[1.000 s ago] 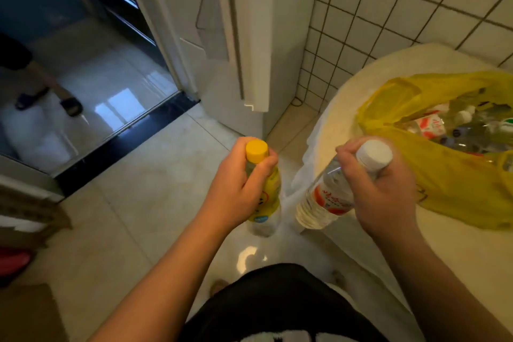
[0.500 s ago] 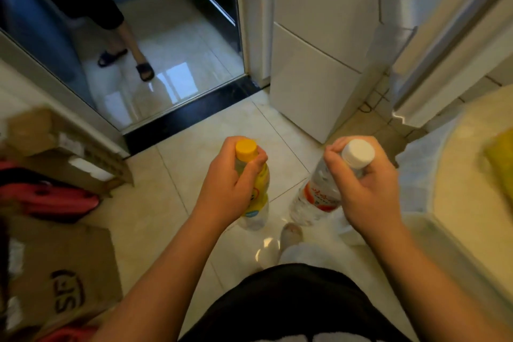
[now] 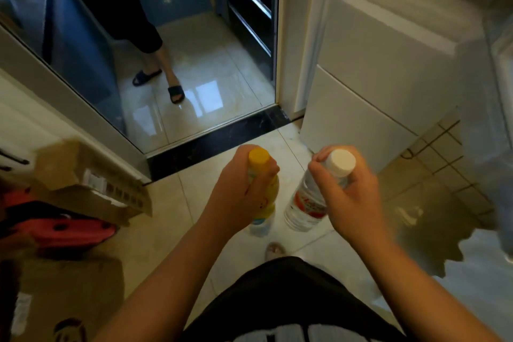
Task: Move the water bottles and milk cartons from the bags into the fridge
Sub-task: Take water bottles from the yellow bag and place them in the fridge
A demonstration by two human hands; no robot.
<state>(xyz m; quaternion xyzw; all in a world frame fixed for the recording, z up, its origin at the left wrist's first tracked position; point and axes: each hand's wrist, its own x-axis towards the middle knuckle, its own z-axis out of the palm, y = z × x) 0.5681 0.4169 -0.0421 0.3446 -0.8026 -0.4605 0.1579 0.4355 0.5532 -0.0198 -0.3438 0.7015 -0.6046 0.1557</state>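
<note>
Carrying: two bottles, one in each hand; I judge that the step is the walk to the fridge [image 3: 374,69].
Left hand [image 3: 238,191]: the fingers are curled fully round the neck of the yellow-capped bottle [image 3: 268,203], just under the cap. The grip is closed on it.
Right hand [image 3: 352,197]: the fingers and thumb wrap the neck of the white-capped bottle [image 3: 304,208], which is clear with a red label. This grip is closed as well.
Bottles: both hang over the floor [image 3: 172,203] in front of the body, near each other but not touching.
Fridge: the white cabinet ahead on the right, well apart from the hands. That edge of the view is blurred, so its door is perhaps open; I cannot be sure.
Doing it well: keep both bottles upright and apart so that they do not knock. At the shelf, set one down standing and release it before placing the second.
Watch: the cardboard box [image 3: 91,175] on the left, and another person [image 3: 125,8] standing in the doorway.
</note>
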